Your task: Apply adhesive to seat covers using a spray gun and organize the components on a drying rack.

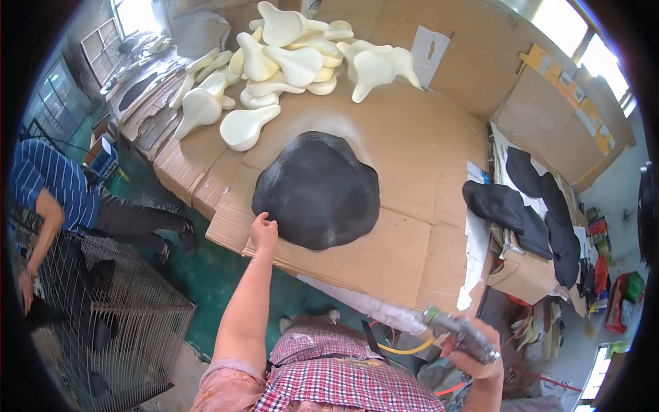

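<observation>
A rounded black sheet (pixel 319 189) with a wavy edge lies on the cardboard-covered table; I cannot tell whether more sheets lie under it. My left hand (pixel 264 232) is at the sheet's near left edge, its fingers curled in and closed on that edge. In my right hand (pixel 484 350), low at the right and off the table's front edge, is a metal spray gun (pixel 461 334), tilted, with the fingers wrapped round it. A yellow hose (pixel 408 349) runs near the gun. Pale, whitish overspray marks the cardboard along the sheet's far edge.
Cream foam bicycle saddles (pixel 295 65) are heaped at the table's back left. Black saddle-shaped pieces (pixel 518 209) lie on a stand at the right. A person in a striped shirt (pixel 62 182) is at the left, beside a wire cage (pixel 123 316). Cardboard walls (pixel 473 62) enclose the back.
</observation>
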Available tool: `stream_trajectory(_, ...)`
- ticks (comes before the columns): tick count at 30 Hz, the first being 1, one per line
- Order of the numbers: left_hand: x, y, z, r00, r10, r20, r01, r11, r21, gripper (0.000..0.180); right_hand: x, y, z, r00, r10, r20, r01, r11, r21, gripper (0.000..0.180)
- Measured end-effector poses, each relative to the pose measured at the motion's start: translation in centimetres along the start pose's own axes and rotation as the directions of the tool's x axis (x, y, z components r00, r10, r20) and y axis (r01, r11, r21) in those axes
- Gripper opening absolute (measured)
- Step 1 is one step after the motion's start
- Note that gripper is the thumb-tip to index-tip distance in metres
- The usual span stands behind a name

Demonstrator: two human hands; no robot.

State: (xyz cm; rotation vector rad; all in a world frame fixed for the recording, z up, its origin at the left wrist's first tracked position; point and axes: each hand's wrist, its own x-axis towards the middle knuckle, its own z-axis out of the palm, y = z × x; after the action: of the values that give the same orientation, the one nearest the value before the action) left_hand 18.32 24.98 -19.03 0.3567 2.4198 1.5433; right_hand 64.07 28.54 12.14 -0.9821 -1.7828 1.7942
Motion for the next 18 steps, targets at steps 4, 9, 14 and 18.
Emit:
stream_trajectory(4, -1.0, 2.1, 1.6, 0.994, 0.007, -0.113, 0.025, 0.96, 0.278, 0.026, -1.5, 0.5, -1.3, 0.998, -0.018, -0.059, 0.015, 0.999, -0.05, 0.055)
stream_trajectory(9, -0.9, 3.6, 1.6, 0.994, 0.075, -0.084, -0.036, 0.917, 0.397, 0.017, -2.2, 1.3, -2.3, 0.998, 0.053, -0.038, -0.053, 0.998, 0.023, 0.059)
stream_trajectory(14, 1.3, 1.7, 0.7, 0.989, -0.145, 0.024, 0.146, 0.987, -0.071, 0.024, 1.0, 0.6, 0.2, 0.978, -0.126, -0.169, 0.145, 0.984, 0.107, 0.057)
stream_trajectory(18, -0.5, 3.5, 2.6, 0.932, -0.363, 0.0, 0.33, 0.846, -0.42, 0.04, 0.6, 1.4, -1.4, 0.967, -0.11, -0.228, 0.134, 0.987, 0.09, 0.055)
